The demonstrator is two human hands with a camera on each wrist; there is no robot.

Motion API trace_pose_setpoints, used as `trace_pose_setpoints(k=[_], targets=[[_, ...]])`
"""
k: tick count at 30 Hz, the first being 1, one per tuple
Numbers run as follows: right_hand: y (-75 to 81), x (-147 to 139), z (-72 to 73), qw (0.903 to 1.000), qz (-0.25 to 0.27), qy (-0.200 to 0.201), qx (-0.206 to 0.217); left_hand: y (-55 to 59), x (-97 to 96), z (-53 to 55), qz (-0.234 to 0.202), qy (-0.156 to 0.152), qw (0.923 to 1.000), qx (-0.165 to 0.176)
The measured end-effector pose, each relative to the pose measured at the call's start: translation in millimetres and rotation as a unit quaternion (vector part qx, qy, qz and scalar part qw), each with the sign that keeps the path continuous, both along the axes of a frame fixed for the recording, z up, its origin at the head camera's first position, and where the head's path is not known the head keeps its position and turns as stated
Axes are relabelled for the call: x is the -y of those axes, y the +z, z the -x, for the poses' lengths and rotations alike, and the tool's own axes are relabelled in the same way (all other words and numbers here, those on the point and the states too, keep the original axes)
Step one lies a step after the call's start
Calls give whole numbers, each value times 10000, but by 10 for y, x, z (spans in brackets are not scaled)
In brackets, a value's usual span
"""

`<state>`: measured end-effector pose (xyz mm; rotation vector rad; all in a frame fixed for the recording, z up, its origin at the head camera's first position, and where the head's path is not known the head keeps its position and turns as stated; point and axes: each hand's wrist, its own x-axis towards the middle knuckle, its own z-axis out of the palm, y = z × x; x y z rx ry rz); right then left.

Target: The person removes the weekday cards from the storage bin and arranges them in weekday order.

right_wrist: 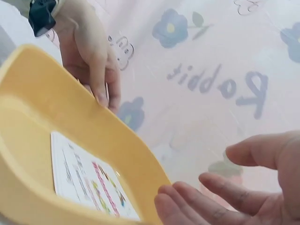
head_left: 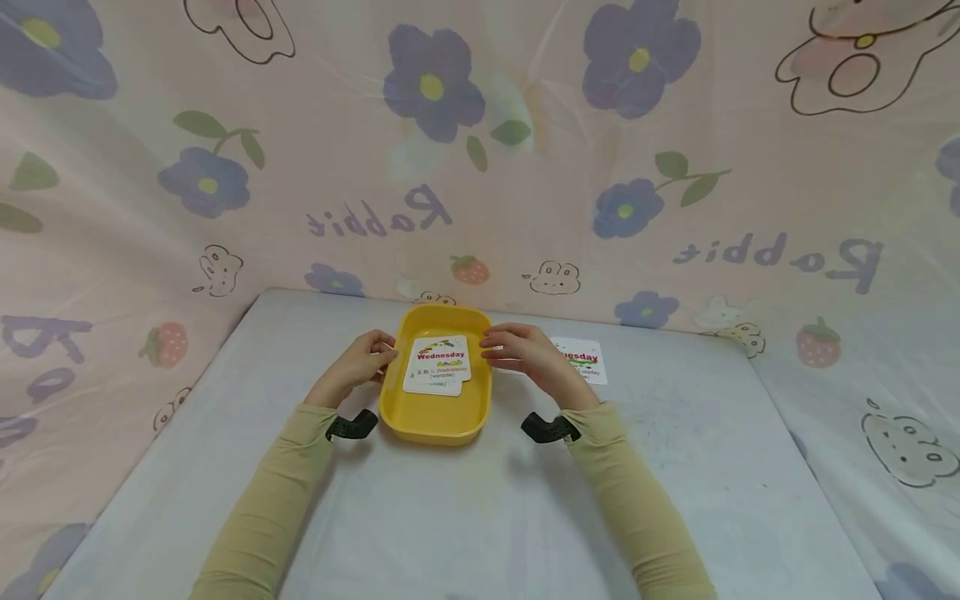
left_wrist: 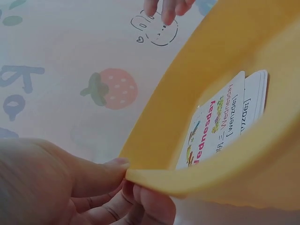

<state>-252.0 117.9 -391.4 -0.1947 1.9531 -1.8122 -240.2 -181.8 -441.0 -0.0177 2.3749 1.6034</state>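
Observation:
A yellow plastic tray (head_left: pixel 427 419) stands at the back middle of the table. Inside it, a card printed "Wednesday" (head_left: pixel 437 360) lies on top of other white cards, whose edges show below it. My left hand (head_left: pixel 354 368) pinches the tray's left rim between thumb and fingers, as the left wrist view shows closely. At the opposite rim is my right hand (head_left: pixel 538 360); its fingers are extended and the thumb stands apart in the right wrist view. Whether those fingertips touch the rim is hard to tell. Behind the right hand lies a "Tuesday" card (head_left: pixel 590 362), partly hidden.
The white tabletop (head_left: pixel 450 525) reaches back to a pink curtain (head_left: pixel 510 225) printed with flowers and rabbits, which also hangs along both sides. Black wrist-worn devices (head_left: pixel 352 425) sit at both cuffs.

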Motion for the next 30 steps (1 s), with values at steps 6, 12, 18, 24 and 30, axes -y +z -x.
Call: trace_pose_setpoints(k=[6,12,18,24,30], targets=[[-22,205,-59,9997,151,159,93,22,-10,10,53,23,10000,67],[-81,382,-111,9991,208,23,375,25,-13,3,53,19,10000,80],[-93,514,-150,9975,155,-270,626,28,-13,-7,31,-1,9999,115],[-122,603,-128,9929,317,-532,1018,23,-8,-5,43,13,9999,96],[-208,670,-91,9858,589,-880,1302,14,2,3,115,2,9999,111]])
